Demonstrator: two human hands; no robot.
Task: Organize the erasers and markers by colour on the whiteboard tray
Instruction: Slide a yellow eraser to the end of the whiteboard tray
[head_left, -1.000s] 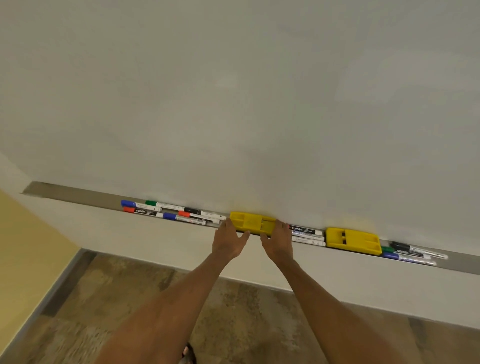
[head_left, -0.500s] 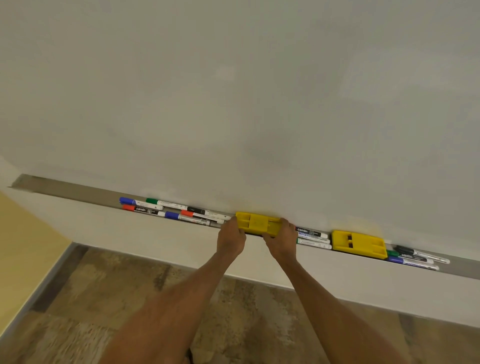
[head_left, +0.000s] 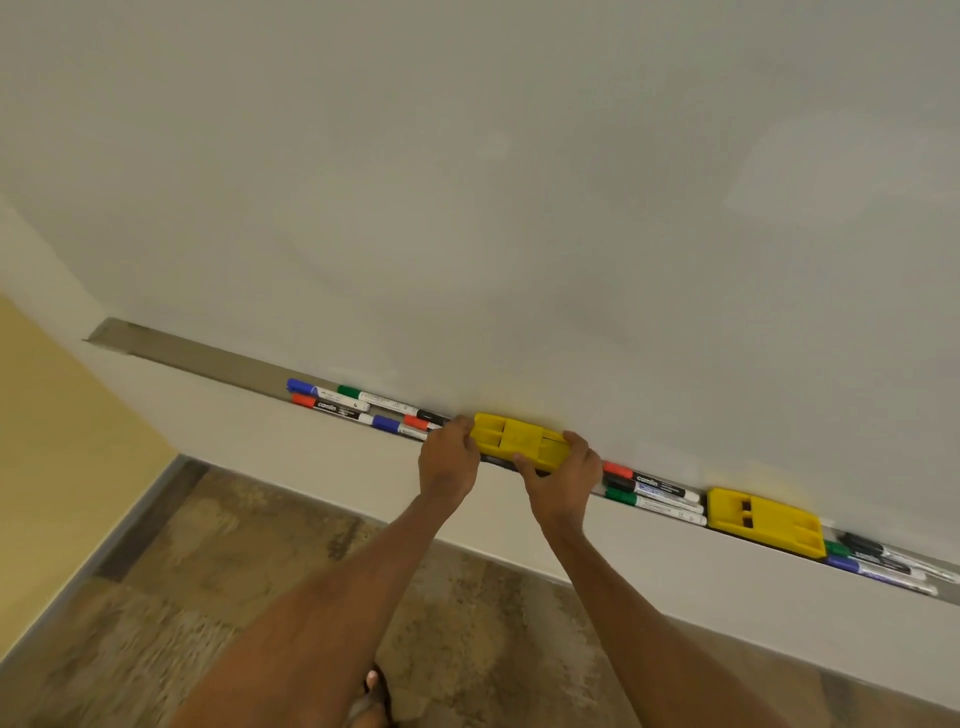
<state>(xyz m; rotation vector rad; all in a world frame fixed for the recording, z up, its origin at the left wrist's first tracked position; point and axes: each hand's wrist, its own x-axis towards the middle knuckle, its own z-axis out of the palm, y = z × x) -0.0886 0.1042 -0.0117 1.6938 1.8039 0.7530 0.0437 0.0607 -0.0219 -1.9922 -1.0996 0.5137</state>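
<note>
So, hands: left hand (head_left: 448, 460) and right hand (head_left: 562, 475) both clamped on ends of the yellow plastic block eraser (head_left: 519, 441)
eraser spot: mid grey metal whiteboard tray (head_left: 208, 358), between capped markers (head_left: 363, 408)
other yellow eraser (head_left: 763, 519): further right, untouched

Both bare forearms reach forward and up from the lower edge of the view, coming closer to each other toward the wrists. The left hand (head_left: 448, 463) is seen from its back, the wrist nearly straight, the fingers curled forward and closed around the left end of a yellow eraser (head_left: 519, 440). The right hand (head_left: 563, 480) is also seen from its back, a little lower than the left one. Its thumb lies along the near edge of the eraser, pointing to the left, and its fingers wrap over the right end. The two hands are apart, not touching each other.
</note>
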